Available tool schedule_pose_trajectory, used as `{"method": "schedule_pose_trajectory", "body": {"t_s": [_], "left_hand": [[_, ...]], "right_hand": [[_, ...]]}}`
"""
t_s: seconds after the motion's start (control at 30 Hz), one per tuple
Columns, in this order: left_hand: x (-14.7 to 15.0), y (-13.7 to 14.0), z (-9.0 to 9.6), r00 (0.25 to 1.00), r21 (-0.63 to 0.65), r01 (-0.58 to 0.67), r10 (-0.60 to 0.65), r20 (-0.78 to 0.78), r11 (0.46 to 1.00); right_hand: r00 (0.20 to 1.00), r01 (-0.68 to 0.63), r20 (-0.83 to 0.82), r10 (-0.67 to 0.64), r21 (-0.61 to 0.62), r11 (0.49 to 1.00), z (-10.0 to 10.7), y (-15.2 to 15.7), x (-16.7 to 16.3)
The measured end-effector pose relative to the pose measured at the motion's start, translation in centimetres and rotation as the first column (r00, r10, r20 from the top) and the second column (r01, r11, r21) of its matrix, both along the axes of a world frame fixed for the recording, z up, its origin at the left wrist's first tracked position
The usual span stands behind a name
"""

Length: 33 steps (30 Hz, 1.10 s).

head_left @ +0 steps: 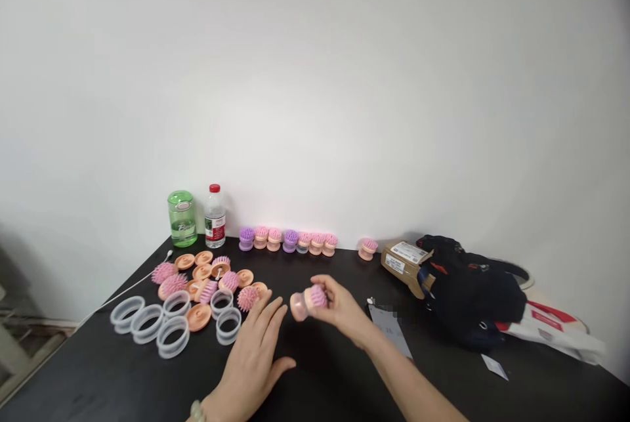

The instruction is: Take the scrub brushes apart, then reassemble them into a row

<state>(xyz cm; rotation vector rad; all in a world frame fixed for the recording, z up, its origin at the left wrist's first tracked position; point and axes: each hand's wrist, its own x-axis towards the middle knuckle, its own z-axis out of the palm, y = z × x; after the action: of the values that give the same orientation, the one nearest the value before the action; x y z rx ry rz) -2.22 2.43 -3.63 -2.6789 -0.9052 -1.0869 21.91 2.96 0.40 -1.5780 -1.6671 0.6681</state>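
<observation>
My right hand point(337, 307) grips a scalp massage brush point(309, 300) with pink bristles and a peach, partly clear body, tilted on its side above the black table. My left hand point(258, 350) is open, palm down, with the thumb apart from the fingers. Its fingertips are near a loose pink bristle head point(247, 298) and a peach disc point(259, 289). Left of it lie several clear plastic rings point(173, 337), more peach discs point(199, 317) and pink bristle heads point(172, 286).
Along the wall stands a row of whole brushes point(274, 240), with one brush point(367, 249) apart. A green container point(182, 220) and a water bottle point(215, 217) stand at back left. To the right are a phone point(390, 329), a cardboard box point(404, 266) and a dark bag point(477, 300).
</observation>
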Motion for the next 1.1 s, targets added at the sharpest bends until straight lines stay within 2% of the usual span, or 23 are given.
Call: {"method": "schedule_pose_trajectory", "body": {"t_s": [0.07,0.1,0.17,0.23,0.33,0.47,0.53,0.63,0.73,0.8,0.87,0.93,1.03,1.1], "left_hand": [[0.1,-0.3,0.4,0.998,-0.084,0.035,-0.031,0.052,0.996],[0.1,-0.4,0.6,0.996,-0.127,0.055,-0.045,0.077,0.990],[0.1,-0.5,1.0,0.991,-0.199,0.088,-0.065,0.119,0.976],[0.0,-0.5,1.2,0.988,-0.239,0.099,-0.067,0.141,0.966],[0.1,-0.5,1.1,0.991,-0.241,0.085,-0.057,0.118,0.967],[0.6,-0.4,0.8,0.998,-0.317,0.029,-0.012,0.054,0.948],[0.7,-0.3,0.8,0.999,-0.374,0.005,0.012,0.044,0.928],[0.7,-0.2,1.3,0.997,-0.463,0.013,0.026,0.077,0.886],[0.6,-0.3,1.7,0.993,-0.517,0.031,0.031,0.111,0.856],[0.6,-0.4,1.6,0.993,-0.498,0.051,0.008,0.117,0.865],[0.7,-0.6,1.3,0.991,-0.457,0.084,-0.025,0.134,0.886],[0.8,-0.6,1.2,0.988,-0.432,0.101,-0.037,0.152,0.896],[0.7,-0.6,1.3,0.987,-0.465,0.080,-0.007,0.158,0.882],[0.6,-0.6,1.5,0.987,-0.486,0.079,0.001,0.161,0.870]], "right_hand": [[0.984,-0.110,-0.142,0.108,-0.009,0.994,-0.5,-2.4,-2.9],[0.949,-0.163,-0.275,0.154,-0.013,0.986,-0.7,-3.2,-4.1],[0.858,-0.217,-0.477,0.188,-0.006,0.976,-1.2,-4.3,-5.7],[0.801,-0.208,-0.574,0.172,0.004,0.978,-1.7,-4.6,-6.5],[0.824,-0.178,-0.545,0.154,0.008,0.984,-2.6,-4.6,-6.6],[0.945,-0.122,-0.307,0.117,0.005,0.993,-3.0,-4.8,-6.1],[0.975,-0.123,-0.175,0.138,0.093,0.988,-2.7,-5.2,-5.8],[0.971,-0.217,-0.058,0.233,0.203,0.955,-2.6,-5.7,-5.3],[0.974,-0.158,-0.138,0.178,0.139,0.978,-2.9,-5.6,-5.0],[0.968,-0.113,-0.220,0.118,0.036,0.993,-3.1,-5.4,-5.0],[0.968,-0.120,-0.226,0.108,-0.039,0.992,-3.0,-5.3,-5.0],[0.971,-0.135,-0.202,0.128,-0.021,0.991,-2.9,-5.4,-5.0],[0.957,-0.132,-0.251,0.144,0.062,0.989,-2.9,-5.6,-4.9],[0.943,-0.142,-0.299,0.144,0.026,0.989,-3.2,-5.6,-4.9]]}}
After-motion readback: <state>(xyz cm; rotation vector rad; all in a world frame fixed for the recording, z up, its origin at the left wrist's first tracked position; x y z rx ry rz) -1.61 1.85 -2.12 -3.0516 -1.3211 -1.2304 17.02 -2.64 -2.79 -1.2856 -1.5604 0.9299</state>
